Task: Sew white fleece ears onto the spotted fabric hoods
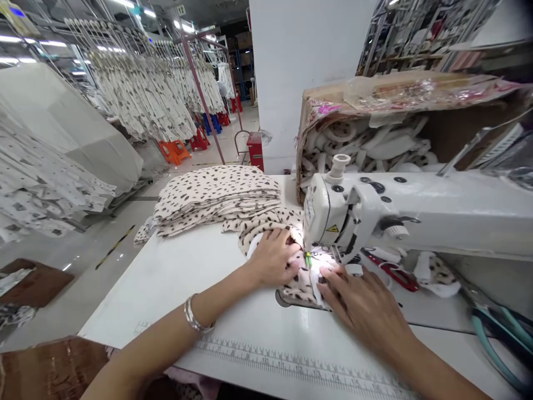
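Under the needle of a white sewing machine (333, 208) lies a soft cream fabric piece with dark spots (297, 291), lit by the machine's lamp. My left hand (275, 260) is left of the needle, its bent fingers closed over the bunched spotted fabric. Right of the presser foot, my right hand (362, 297) lies with fingers stretched out and their tips on a white fabric edge (316, 278). A small green part (308, 258) shows beside the needle. The stitching point is partly hidden by glare.
A stack of spotted fabric pieces (216, 191) lies behind my left hand. Red-handled scissors (397, 275) and teal-handled shears (497, 333) lie right. Behind the machine stands a cardboard box (306, 122) of fabric parts. A printed ruler (291, 364) runs along the table's front edge.
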Demonstrator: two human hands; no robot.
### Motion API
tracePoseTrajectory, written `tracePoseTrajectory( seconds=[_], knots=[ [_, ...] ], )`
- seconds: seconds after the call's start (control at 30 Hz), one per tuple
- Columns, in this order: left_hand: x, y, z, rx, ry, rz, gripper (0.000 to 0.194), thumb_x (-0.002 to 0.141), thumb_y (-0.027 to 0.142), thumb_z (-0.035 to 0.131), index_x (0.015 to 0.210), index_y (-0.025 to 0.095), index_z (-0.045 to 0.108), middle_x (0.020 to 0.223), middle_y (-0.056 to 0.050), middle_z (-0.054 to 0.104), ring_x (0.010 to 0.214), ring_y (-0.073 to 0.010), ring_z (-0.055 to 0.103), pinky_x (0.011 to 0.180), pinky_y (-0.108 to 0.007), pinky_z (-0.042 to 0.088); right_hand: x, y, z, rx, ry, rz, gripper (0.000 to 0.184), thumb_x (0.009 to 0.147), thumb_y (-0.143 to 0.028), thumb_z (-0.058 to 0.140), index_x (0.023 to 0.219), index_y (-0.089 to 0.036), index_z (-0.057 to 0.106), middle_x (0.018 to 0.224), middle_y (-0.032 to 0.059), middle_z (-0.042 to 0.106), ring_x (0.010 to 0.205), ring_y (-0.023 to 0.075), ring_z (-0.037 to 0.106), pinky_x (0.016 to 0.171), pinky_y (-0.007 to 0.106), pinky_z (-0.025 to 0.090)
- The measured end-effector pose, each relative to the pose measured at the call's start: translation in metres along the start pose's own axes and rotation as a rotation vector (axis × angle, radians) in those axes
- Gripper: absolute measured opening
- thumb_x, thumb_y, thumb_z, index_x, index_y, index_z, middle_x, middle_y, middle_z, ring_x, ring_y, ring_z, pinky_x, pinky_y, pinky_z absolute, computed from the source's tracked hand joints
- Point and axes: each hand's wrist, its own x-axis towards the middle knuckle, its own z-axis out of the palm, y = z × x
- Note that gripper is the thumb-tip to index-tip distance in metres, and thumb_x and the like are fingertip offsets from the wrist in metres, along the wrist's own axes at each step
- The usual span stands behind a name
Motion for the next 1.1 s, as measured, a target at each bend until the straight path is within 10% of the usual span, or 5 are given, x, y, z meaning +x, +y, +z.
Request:
tracePoseTrajectory(
  seconds=[0.23, 0.5, 0.8, 0.97, 1.1],
  knots=[
    [-0.062, 0.010, -0.006, -0.078, 0.106, 0.229, 0.044, 0.097, 0.037, 0.045, 0.131, 0.008, 0.046, 0.128, -0.015, 0.058, 0.129, -0.0279, 0.045, 0.111, -0.047, 0.033, 0.002, -0.007, -0.021, 0.169, -0.053, -0.035, 0.023, 0.095, -0.036, 0.043, 0.100, -0.022, 0.061, 0.082, 0.0032, 0.063, 0.066, 0.0193, 0.060, 0.074, 0.039, 0.038],
    [-0.087, 0.013, -0.009, -0.052, -0.056, 0.051, 0.068, 0.093, 0.042, 0.052, 0.149, 0.014, 0.024, 0.156, -0.014, 0.025, 0.145, -0.0352, 0.015, 0.114, -0.057, 0.027, 0.003, 0.010, -0.008, 0.383, -0.373, 0.052, 0.047, 0.095, -0.050, 0.041, 0.134, -0.022, 0.044, 0.103, 0.0074, 0.069, 0.050, 0.0137, 0.059, 0.048, 0.031, 0.045],
    [-0.103, 0.022, -0.014, 0.067, 0.094, -0.159, 0.050, 0.092, 0.056, 0.047, 0.118, 0.016, 0.062, 0.113, -0.011, 0.067, 0.127, -0.0419, 0.045, 0.107, -0.075, 0.018, -0.008, 0.009, -0.006, 0.270, -0.278, 0.062, 0.051, 0.093, -0.057, 0.041, 0.132, -0.024, 0.049, 0.089, 0.0055, 0.070, 0.051, 0.0183, 0.061, 0.048, 0.035, 0.046],
    [-0.087, 0.037, -0.011, -0.013, 0.449, -0.037, 0.019, 0.091, 0.021, 0.059, 0.075, 0.013, 0.065, 0.097, -0.008, 0.072, 0.109, -0.0278, 0.063, 0.109, -0.056, 0.039, -0.006, 0.009, -0.007, 0.290, -0.279, 0.067, 0.050, 0.092, -0.055, 0.044, 0.132, -0.024, 0.049, 0.093, 0.0053, 0.070, 0.051, 0.0159, 0.061, 0.051, 0.034, 0.049],
    [-0.083, 0.037, -0.006, -0.190, 0.351, 0.095, 0.013, 0.092, 0.011, 0.055, 0.100, 0.009, 0.065, 0.105, -0.010, 0.071, 0.107, -0.0197, 0.065, 0.100, -0.035, 0.053, -0.007, 0.011, -0.007, 0.304, -0.303, 0.086, 0.052, 0.092, -0.057, 0.045, 0.133, -0.026, 0.047, 0.094, 0.0046, 0.069, 0.046, 0.0136, 0.057, 0.051, 0.034, 0.049]
  ],
)
